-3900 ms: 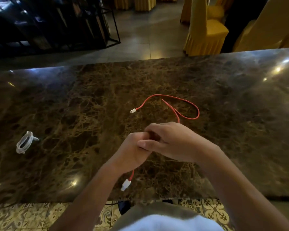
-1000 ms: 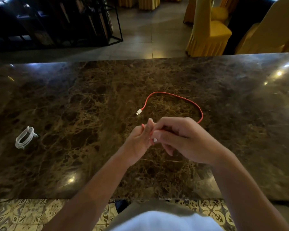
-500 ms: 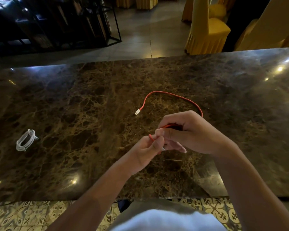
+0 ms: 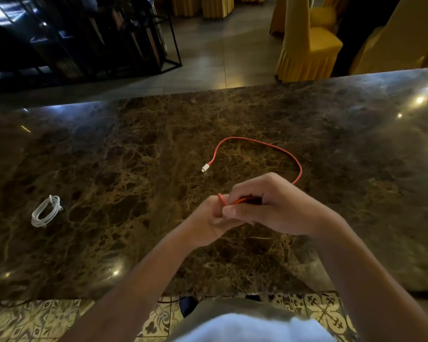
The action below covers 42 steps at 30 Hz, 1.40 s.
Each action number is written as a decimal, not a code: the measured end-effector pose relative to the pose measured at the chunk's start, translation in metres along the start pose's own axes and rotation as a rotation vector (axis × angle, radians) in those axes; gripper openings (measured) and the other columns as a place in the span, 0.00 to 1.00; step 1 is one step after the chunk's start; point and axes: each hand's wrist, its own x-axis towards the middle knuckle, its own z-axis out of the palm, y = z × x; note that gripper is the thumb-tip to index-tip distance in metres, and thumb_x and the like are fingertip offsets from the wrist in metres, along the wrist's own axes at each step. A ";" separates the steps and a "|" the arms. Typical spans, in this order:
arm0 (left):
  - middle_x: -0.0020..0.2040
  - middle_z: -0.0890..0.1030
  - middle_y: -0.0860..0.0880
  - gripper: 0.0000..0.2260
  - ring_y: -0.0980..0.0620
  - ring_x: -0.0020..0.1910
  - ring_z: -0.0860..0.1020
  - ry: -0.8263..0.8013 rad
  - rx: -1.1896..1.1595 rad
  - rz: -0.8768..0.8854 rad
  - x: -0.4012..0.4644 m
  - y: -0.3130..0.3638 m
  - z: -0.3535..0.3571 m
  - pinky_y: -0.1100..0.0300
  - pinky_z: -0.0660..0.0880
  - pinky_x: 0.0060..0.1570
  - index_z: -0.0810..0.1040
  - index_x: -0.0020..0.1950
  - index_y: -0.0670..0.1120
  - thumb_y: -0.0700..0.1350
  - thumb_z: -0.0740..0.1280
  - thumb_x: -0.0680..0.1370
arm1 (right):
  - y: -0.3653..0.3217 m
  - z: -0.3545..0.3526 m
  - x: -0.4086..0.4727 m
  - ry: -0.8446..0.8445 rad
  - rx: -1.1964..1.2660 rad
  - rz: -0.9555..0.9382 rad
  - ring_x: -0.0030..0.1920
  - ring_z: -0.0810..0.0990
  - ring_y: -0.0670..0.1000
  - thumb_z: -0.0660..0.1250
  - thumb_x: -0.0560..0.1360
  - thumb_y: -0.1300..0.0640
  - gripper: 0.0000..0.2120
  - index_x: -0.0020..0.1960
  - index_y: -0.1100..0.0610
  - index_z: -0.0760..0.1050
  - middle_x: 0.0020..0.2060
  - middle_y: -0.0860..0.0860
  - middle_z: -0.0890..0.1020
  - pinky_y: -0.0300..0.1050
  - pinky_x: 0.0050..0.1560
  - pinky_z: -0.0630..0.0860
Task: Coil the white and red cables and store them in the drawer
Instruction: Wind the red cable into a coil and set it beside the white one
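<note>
Fingers [image 4: 235, 212] on both hands are curled round the red cable [image 4: 262, 144] right now: the left hand [image 4: 208, 218] pinches the small coil it's building, and the right hand [image 4: 277, 206] closes over the strand feeding into it. Both hover just above the tabletop [image 4: 109, 156], near the front edge.

About the cable itself: thin, round, rubbery-looking jacket, and my guess is it's super light and floppy, so it won't hold a loop on its own. The loose part lies on the marble in one open arc beyond the hands, ending in a little white plug [image 4: 205, 167]. I'd say grip it at the bundle with one hand and let the strand slide through the other. Don't yank at the plug end; that joint is probably the weak spot.

White cable [image 4: 46, 211] sits well apart on the left side of the tabletop, already wound into a tight oval with its own tail wrapped round the middle. Looks done, just needs storing.

Tabletop is polished dark brown marble with gold veining, glossy and likely slick, so the cable should drag across it easily. No drawer visible from here.
</note>
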 end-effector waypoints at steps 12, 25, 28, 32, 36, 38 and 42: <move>0.50 0.87 0.36 0.10 0.50 0.52 0.86 0.112 -0.052 0.131 0.000 -0.004 0.024 0.59 0.81 0.54 0.82 0.58 0.34 0.34 0.63 0.83 | 0.009 -0.007 -0.002 0.290 0.124 0.036 0.32 0.81 0.46 0.70 0.81 0.55 0.09 0.46 0.59 0.83 0.34 0.50 0.83 0.39 0.34 0.75; 0.39 0.85 0.58 0.10 0.63 0.41 0.82 0.297 -0.073 0.014 -0.001 -0.012 0.035 0.70 0.77 0.44 0.81 0.48 0.39 0.33 0.60 0.83 | -0.004 -0.004 0.002 -0.033 -0.245 -0.048 0.36 0.80 0.42 0.71 0.81 0.54 0.06 0.48 0.55 0.85 0.31 0.39 0.78 0.37 0.40 0.75; 0.43 0.86 0.57 0.10 0.62 0.46 0.83 0.266 0.009 0.090 -0.006 -0.005 0.035 0.70 0.75 0.49 0.86 0.48 0.49 0.42 0.65 0.83 | 0.004 -0.011 0.001 0.123 0.085 0.048 0.32 0.82 0.54 0.70 0.81 0.54 0.08 0.48 0.58 0.85 0.33 0.50 0.83 0.53 0.35 0.79; 0.55 0.88 0.46 0.14 0.52 0.60 0.83 0.110 0.112 0.121 -0.008 -0.001 0.034 0.62 0.75 0.63 0.86 0.54 0.39 0.48 0.65 0.84 | 0.009 -0.011 0.003 0.188 0.159 0.049 0.26 0.80 0.48 0.70 0.81 0.55 0.10 0.46 0.60 0.83 0.31 0.54 0.82 0.41 0.27 0.73; 0.62 0.85 0.42 0.24 0.48 0.67 0.80 -0.112 0.113 0.032 -0.016 0.008 0.037 0.55 0.73 0.70 0.84 0.60 0.36 0.56 0.62 0.84 | 0.015 -0.009 0.002 0.096 0.179 0.054 0.34 0.80 0.43 0.72 0.79 0.51 0.11 0.46 0.59 0.84 0.34 0.47 0.83 0.35 0.37 0.73; 0.65 0.84 0.44 0.25 0.47 0.70 0.78 -0.160 0.124 0.009 -0.019 0.012 0.042 0.45 0.71 0.74 0.84 0.63 0.39 0.59 0.62 0.83 | 0.019 -0.007 0.003 0.045 0.238 0.047 0.35 0.79 0.41 0.72 0.77 0.52 0.11 0.45 0.60 0.84 0.34 0.46 0.82 0.34 0.38 0.73; 0.64 0.84 0.46 0.18 0.48 0.63 0.81 -0.130 0.157 -0.013 -0.025 0.026 0.046 0.49 0.73 0.69 0.81 0.69 0.52 0.58 0.64 0.83 | 0.027 -0.009 -0.001 0.057 0.444 0.021 0.33 0.77 0.43 0.73 0.77 0.55 0.10 0.42 0.61 0.82 0.33 0.48 0.80 0.35 0.36 0.73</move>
